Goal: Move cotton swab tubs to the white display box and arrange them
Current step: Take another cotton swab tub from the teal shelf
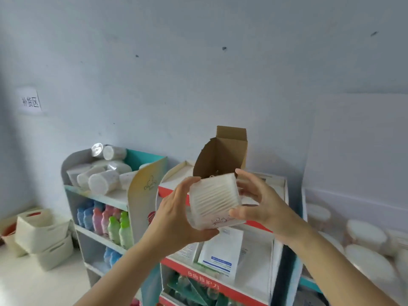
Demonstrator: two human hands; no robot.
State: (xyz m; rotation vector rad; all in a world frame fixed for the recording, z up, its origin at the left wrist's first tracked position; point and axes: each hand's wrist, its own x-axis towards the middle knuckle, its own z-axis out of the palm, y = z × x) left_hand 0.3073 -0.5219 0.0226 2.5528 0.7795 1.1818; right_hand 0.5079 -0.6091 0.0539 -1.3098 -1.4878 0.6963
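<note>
Entry: one tub in transit.

We see a square clear plastic tub packed with white cotton swabs (214, 199) held in the air near the frame's centre. It is tilted, so its swab-filled face turns toward the camera. The left hand (174, 219) grasps it from 8 o'clock, thumb on the upper left corner and the fingers curled under the base. The right hand (258, 202) grasps it from 3 o'clock, thumb on the lower front edge and the fingers over the upper right corner. Neither hand is free.

At 12 o'clock from the tub, just behind it, an open brown cardboard carton (223, 155) stands on a red-and-white cardboard display stand (198, 271). We cannot see into the carton.

At 3 to 4 o'clock, well apart from the tub, is a tall white display box (353, 151). It holds several blurred round tubs with white lids (365, 235). Whether they are swab tubs we cannot confirm.

At 9 o'clock stands a teal-and-grey cardboard shelf (141, 195), and cream plastic baskets (39, 230) sit on the floor at 8 o'clock.

Progress, our judgement:
- The task is under way, since this tub is lifted but not yet placed.
- If the round tubs at right are earlier placements, part of the load is already in.
- What is left is to carry this tub toward 3 o'clock, set it down and align the rows.
- We cannot tell how many tubs are still waiting.
</note>
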